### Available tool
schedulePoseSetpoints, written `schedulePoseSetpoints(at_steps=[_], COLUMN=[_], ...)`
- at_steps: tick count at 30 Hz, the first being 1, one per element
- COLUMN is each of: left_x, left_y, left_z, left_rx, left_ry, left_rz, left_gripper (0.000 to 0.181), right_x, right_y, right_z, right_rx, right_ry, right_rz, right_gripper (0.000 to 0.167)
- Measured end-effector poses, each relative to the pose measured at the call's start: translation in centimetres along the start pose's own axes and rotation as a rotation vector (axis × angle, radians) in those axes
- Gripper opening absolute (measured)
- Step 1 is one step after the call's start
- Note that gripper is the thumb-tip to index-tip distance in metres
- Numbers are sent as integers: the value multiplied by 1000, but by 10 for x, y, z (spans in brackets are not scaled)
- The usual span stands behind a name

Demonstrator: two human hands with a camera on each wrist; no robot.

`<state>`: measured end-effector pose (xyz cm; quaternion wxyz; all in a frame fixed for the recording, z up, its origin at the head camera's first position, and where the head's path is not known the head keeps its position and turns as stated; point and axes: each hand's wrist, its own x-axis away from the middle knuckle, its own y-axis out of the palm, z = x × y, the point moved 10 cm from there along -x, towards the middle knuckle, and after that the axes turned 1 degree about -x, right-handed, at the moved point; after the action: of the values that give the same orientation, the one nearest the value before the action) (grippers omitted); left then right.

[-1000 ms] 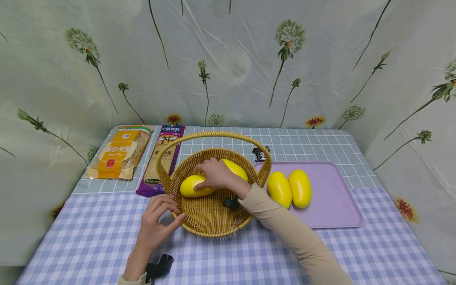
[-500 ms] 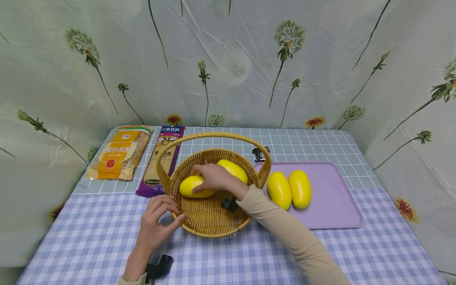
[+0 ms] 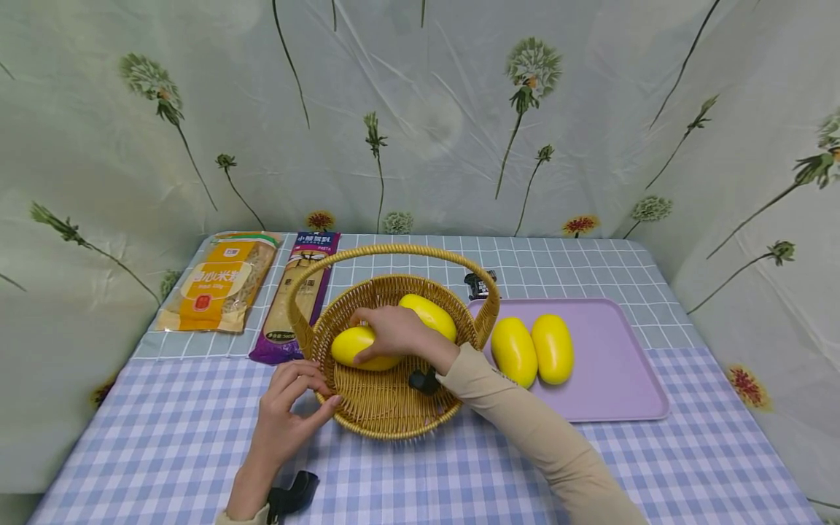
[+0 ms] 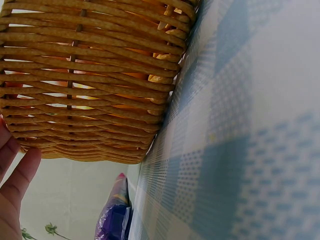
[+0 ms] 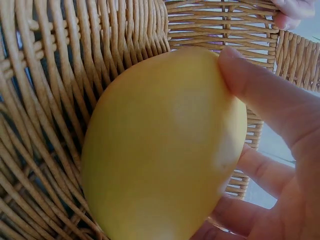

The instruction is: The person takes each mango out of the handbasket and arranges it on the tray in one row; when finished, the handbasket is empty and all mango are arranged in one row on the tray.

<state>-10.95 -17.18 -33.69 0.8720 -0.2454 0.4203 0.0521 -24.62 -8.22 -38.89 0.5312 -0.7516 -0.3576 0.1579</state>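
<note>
A wicker basket (image 3: 387, 421) with a tall arched handle stands in the middle of the head view. My left hand (image 3: 285, 408) holds its near-left rim; the left wrist view shows fingertips (image 4: 27, 165) at the basket's edge. Inside, my right hand (image 3: 397, 337) grips a yellow mango (image 3: 353, 347), thumb and fingers on its side in the right wrist view, where the mango (image 5: 165, 145) lies close to the woven wall. A second mango (image 3: 429, 313) rests behind that hand, partly covered by it.
On the right, a lilac tray (image 3: 610, 364) bears two more mangoes (image 3: 553, 348), side by side. A purple pasta packet (image 3: 298, 299) and an orange-labelled food bag (image 3: 219, 281) lie left of the basket. Behind the tray sits a small black object (image 3: 481, 284).
My right hand and the gripped mango have shifted slightly toward the near side of the basket, and more of the mango behind shows. The left hand has stayed in place.
</note>
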Motion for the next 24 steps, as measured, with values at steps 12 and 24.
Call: schedulePoseSetpoints(at_steps=[12,24], left_x=[0,0], left_y=[-1,0], left_z=[1,1], left_rx=[0,-4], left_ry=[3,8], left_rz=[6,3], left_gripper=[33,35], right_x=[5,6], right_y=[1,1], right_z=[2,4], right_rx=[-8,30], right_ry=[21,19], right_rz=[-12,-11], right_gripper=[62,63])
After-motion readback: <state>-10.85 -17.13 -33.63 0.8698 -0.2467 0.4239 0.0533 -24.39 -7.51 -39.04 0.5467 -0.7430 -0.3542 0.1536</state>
